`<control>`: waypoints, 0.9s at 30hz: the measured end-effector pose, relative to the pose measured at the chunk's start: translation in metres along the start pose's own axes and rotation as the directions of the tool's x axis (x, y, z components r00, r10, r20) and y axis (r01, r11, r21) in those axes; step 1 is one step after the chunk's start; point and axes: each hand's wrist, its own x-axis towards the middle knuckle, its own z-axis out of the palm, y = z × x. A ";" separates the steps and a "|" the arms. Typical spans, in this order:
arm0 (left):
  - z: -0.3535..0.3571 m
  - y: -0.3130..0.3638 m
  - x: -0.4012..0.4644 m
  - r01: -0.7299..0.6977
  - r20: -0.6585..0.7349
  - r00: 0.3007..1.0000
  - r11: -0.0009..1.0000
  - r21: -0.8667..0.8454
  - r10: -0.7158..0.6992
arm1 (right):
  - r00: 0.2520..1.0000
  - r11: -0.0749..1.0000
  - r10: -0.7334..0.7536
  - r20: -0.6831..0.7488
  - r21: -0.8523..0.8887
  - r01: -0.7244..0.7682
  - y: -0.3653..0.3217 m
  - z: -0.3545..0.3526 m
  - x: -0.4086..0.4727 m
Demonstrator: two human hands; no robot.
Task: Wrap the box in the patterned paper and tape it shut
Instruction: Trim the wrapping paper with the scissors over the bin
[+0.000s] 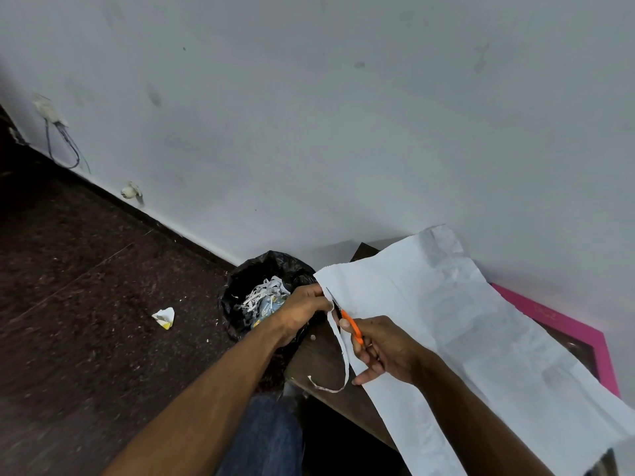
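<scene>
Nearest me, the right hand [385, 352] has its fingers curled through the orange-handled scissors [347, 321], blades biting into the left edge of the large white-backed paper sheet [481, 338]. A narrow cut strip of paper [338, 352] curls down just left of the scissors. The left hand [302, 312] pinches the sheet's edge beyond the blades. Beyond that hand sits a black-lined bin of paper shreds [264, 297]. Right of the sheet, a pink-framed box [584, 333] lies partly covered.
</scene>
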 end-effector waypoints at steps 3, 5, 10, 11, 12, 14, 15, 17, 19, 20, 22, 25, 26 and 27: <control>0.001 0.002 0.000 0.001 -0.010 1.000 1.000 0.003 -0.001 | 1.000 1.000 -0.018 -0.001 0.004 0.018 0.001 0.000 0.001; 0.000 0.002 0.000 0.009 -0.019 1.000 1.000 0.004 -0.009 | 1.000 1.000 -0.017 0.006 0.001 0.017 0.001 -0.001 0.002; -0.002 -0.001 0.001 0.020 -0.008 1.000 1.000 0.018 -0.020 | 1.000 0.999 -0.023 0.008 -0.025 0.023 -0.002 0.000 0.000; -0.003 -0.001 0.002 0.020 -0.009 1.000 1.000 0.017 -0.020 | 1.000 0.999 -0.029 0.006 -0.026 0.029 -0.003 0.001 0.000; -0.003 -0.002 0.002 0.021 -0.014 1.000 1.000 0.016 -0.020 | 0.999 0.999 -0.033 0.003 -0.024 0.033 -0.003 0.001 0.000; -0.003 -0.002 0.002 0.016 -0.008 1.000 1.000 0.015 -0.015 | 0.999 0.999 -0.036 -0.004 -0.019 0.036 -0.002 0.002 0.002; -0.003 -0.001 0.002 0.016 -0.001 1.000 1.000 0.011 -0.016 | 0.999 0.999 -0.037 -0.002 -0.022 0.037 -0.002 0.002 0.003; -0.003 -0.001 0.002 0.023 0.012 1.000 1.000 0.008 -0.023 | 0.999 0.999 -0.041 0.006 -0.033 0.041 -0.001 0.001 0.004; -0.003 -0.002 0.002 0.026 0.015 1.000 1.000 0.001 -0.026 | 0.999 0.999 -0.034 0.006 -0.030 0.034 -0.001 0.001 0.005; -0.004 -0.002 0.002 0.029 0.010 1.000 1.000 0.007 -0.029 | 1.000 0.999 -0.026 0.000 -0.025 0.026 -0.001 0.001 0.006; -0.003 -0.003 0.003 0.028 0.008 1.000 0.999 0.023 -0.029 | 1.000 0.999 -0.016 -0.009 -0.028 0.015 -0.002 0.002 0.005; -0.004 -0.002 0.002 0.043 -0.001 0.999 0.998 0.043 -0.043 | 1.000 0.999 -0.013 -0.017 -0.041 0.012 -0.004 0.003 0.005; -0.005 -0.002 0.002 0.044 0.000 0.999 0.998 0.053 -0.045 | 1.000 0.999 -0.016 -0.015 -0.040 0.015 -0.004 0.003 0.005; -0.005 -0.002 0.002 0.044 0.004 0.999 0.997 0.060 -0.044 | 1.000 0.999 -0.022 -0.011 -0.039 0.021 -0.004 0.003 0.005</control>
